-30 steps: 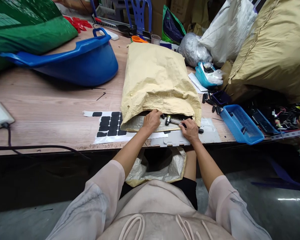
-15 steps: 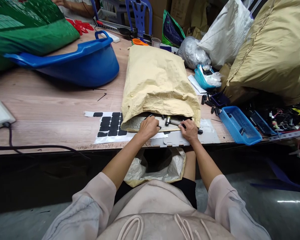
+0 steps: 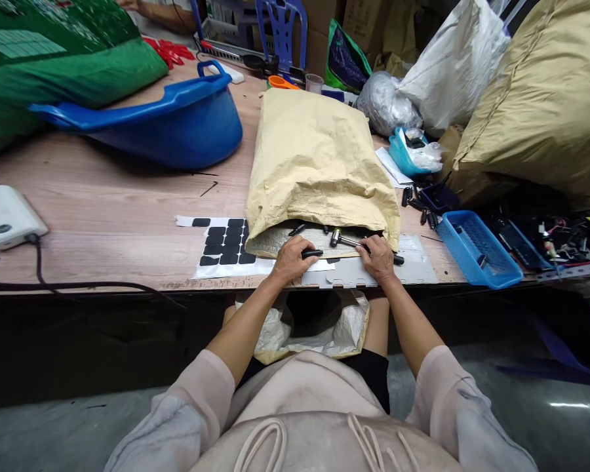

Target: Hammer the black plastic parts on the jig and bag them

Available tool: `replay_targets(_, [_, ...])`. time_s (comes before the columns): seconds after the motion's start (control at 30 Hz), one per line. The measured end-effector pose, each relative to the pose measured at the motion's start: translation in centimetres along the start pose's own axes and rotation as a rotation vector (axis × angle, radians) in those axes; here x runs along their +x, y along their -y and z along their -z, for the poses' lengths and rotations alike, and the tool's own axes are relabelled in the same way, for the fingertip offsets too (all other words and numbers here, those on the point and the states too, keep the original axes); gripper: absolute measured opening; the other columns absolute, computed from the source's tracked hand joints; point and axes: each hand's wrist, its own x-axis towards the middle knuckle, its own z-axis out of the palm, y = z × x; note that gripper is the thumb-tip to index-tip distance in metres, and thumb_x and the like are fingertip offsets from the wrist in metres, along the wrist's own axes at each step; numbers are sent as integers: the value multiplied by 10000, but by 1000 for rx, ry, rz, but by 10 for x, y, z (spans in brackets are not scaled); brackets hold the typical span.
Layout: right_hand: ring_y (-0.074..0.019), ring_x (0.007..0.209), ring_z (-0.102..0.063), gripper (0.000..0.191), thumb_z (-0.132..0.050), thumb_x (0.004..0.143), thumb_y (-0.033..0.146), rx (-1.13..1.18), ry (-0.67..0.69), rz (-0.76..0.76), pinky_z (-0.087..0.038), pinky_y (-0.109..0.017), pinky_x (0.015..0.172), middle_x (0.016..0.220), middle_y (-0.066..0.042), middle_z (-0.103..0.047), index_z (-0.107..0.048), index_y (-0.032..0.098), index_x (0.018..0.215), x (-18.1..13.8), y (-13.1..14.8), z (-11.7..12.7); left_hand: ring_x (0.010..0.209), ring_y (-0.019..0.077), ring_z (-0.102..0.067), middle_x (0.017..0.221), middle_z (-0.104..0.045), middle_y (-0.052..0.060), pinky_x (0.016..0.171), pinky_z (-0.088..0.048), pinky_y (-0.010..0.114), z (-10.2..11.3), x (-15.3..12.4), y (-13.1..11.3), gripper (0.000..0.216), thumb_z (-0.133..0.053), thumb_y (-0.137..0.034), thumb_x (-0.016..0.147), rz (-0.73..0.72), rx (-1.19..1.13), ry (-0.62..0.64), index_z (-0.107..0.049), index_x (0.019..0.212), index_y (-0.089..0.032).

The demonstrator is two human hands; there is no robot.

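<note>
In the head view, a tan woven sack (image 3: 319,151) lies on the table with its mouth facing me, and small black parts show inside. My left hand (image 3: 292,259) is at the lower lip of that mouth, its fingers closed on a short black cylindrical part (image 3: 312,253). On the other side of the mouth, my right hand (image 3: 377,257) is closed around a small hammer (image 3: 345,240) with a metal shaft. The hammer's head points left, and its black handle end sticks out right of the hand. A second sack (image 3: 314,351) stands open between my knees, its inside dark.
Black stickers on a white sheet (image 3: 223,242) lie left of the sack. Farther left are a blue basin (image 3: 172,134) and a white box (image 3: 7,216) with a cable. On the right stands a blue basket (image 3: 476,252). A co-worker's forearm (image 3: 170,14) shows at the back.
The view has shifted slightly, so the table items appear farther right. More of the black part now shows at my left fingers. My right hand keeps hold of the hammer.
</note>
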Motion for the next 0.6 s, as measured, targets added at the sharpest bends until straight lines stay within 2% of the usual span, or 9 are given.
replay_targets(0.2, [-247, 900, -605, 216, -565, 1025, 350, 15, -45, -3, -455, -360, 834, 950, -76, -708, -745, 230, 1015, -6, 20, 19, 921, 211, -647, 965, -698, 35, 880, -534, 347, -2, 3, -2, 162, -764, -293, 811, 50, -4, 12, -781, 956, -222])
replay_targets(0.33, [-225, 937, -667, 247, -530, 1050, 366, 174, -72, -39, -494, -328, 838, 985, -58, -745, -740, 241, 1089, -21, 48, 28, 930, 212, -639, 941, -687, 31, 861, -520, 336, -4, 5, -3, 188, -783, -350, 829, 71, 32, 14, -812, 983, -245])
replay_targets(0.47, [-207, 954, -702, 250, -519, 1054, 367, 288, -79, -112, -519, -309, 843, 1004, -46, -761, -741, 254, 1069, -31, 72, 35, 927, 208, -637, 942, -684, 28, 855, -515, 332, -5, 5, -5, 190, -796, -336, 828, 97, 47, 20, -818, 996, -251])
replay_targets(0.6, [-212, 938, -709, 255, -520, 1052, 371, 296, -84, -140, -524, -316, 835, 994, -51, -762, -747, 257, 1068, -34, 84, 40, 944, 210, -637, 968, -692, 29, 878, -514, 340, -4, 5, -8, 184, -806, -318, 823, 111, 48, 26, -815, 996, -257])
